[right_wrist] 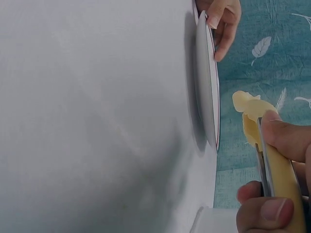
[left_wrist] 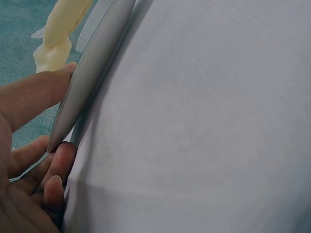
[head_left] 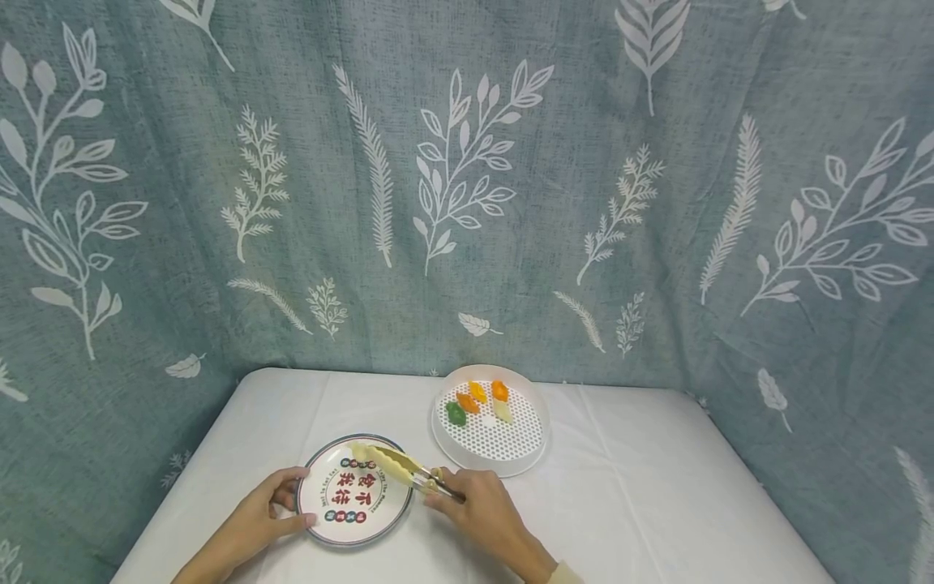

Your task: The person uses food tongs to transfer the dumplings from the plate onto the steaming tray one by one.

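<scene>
My left hand [head_left: 266, 511] holds the left rim of a white plate [head_left: 317, 487] with a blue-edged border and red and blue printed characters. In the left wrist view, the thumb [left_wrist: 43, 90] lies over the rim and fingers reach under it. My right hand [head_left: 485, 511] grips metal tongs [head_left: 423, 478] with pale yellow tips, held above the plate. Between the tips is a pale yellow piece [right_wrist: 240, 100], shaped like a small dumpling; it also shows in the left wrist view, below the tong tip [left_wrist: 65, 22].
Behind and right of the plate stands a round white perforated steamer tray [head_left: 492, 446]. It holds several small dumpling-shaped pieces, among them a green one [head_left: 456, 414], an orange one [head_left: 499, 391] and a cream one [head_left: 502, 410]. A white cloth [head_left: 620, 487] covers the table; a leaf-patterned teal curtain [head_left: 525, 308] hangs around it.
</scene>
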Demonstrator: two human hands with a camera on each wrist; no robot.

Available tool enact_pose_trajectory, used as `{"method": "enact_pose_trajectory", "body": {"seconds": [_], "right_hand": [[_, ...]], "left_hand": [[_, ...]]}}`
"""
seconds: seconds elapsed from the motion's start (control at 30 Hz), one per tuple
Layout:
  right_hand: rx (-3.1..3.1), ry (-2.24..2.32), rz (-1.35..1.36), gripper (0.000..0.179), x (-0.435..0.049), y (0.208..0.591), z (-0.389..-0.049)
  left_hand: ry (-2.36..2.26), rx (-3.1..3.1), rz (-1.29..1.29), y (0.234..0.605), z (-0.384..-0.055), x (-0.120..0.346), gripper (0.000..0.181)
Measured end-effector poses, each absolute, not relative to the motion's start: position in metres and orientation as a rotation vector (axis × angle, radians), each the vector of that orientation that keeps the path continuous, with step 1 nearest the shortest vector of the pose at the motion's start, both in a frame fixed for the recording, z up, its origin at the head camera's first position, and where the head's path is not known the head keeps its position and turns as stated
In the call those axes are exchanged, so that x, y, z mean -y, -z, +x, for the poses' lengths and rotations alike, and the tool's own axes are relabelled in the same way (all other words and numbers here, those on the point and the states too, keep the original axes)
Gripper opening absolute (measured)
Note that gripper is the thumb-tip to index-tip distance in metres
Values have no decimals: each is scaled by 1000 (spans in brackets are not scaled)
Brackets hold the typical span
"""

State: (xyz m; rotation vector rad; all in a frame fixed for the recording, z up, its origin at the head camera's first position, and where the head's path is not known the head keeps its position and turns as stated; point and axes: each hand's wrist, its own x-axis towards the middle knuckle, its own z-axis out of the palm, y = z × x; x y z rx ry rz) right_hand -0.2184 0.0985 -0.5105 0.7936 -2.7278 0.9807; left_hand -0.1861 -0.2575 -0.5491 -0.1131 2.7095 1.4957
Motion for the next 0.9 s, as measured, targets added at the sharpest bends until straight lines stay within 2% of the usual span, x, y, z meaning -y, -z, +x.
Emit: {"method": "enact_pose_trajectory", "body": {"seconds": [0.47, 0.9], "right_hand": [[2661, -934, 736, 48, -127, 495, -221], [2679, -857, 576, 49, -163, 489, -225]], "left_hand": [[-1501, -2712, -101, 550, -187, 258, 86], [-1485, -2728, -110, 551, -187, 258, 87]]}}
